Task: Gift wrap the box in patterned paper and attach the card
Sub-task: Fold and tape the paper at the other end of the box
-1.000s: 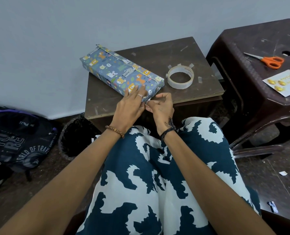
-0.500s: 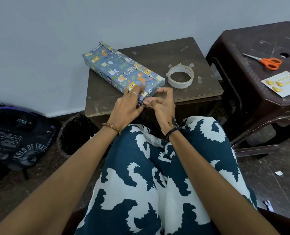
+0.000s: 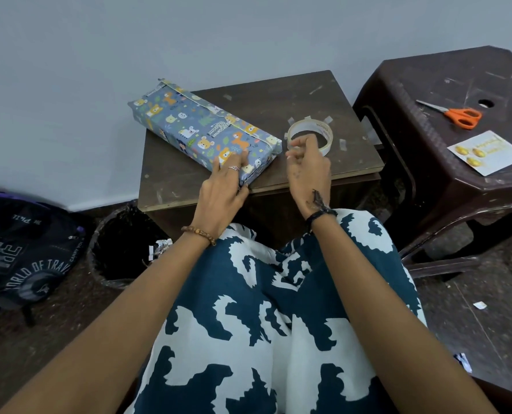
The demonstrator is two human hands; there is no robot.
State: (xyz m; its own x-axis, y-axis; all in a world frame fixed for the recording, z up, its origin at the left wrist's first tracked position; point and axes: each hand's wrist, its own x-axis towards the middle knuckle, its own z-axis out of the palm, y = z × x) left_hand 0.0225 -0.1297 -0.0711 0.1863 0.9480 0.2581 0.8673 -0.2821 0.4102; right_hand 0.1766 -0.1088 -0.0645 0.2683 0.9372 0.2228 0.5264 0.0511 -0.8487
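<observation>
A long box wrapped in blue animal-print paper (image 3: 201, 131) lies diagonally on the small brown table (image 3: 323, 94). My left hand (image 3: 223, 186) presses flat on the box's near end, thumb against its end face. My right hand (image 3: 308, 165) hovers just right of the box with fingers loosely apart, holding nothing, its fingertips in front of the clear tape roll (image 3: 320, 131). The white card with gold ornaments (image 3: 488, 152) lies on the dark plastic stool (image 3: 446, 82) to the right.
Orange-handled scissors (image 3: 458, 115) lie on the stool beyond the card. Several cut tape strips (image 3: 342, 144) stick to the table around the roll. A black-lined bin (image 3: 120, 246) and a dark backpack (image 3: 21, 252) sit on the floor at left. My patterned lap fills the foreground.
My right hand has left the box's near end and moved right toward the tape roll. My left hand stays on the box, which now lies flatter on the table.
</observation>
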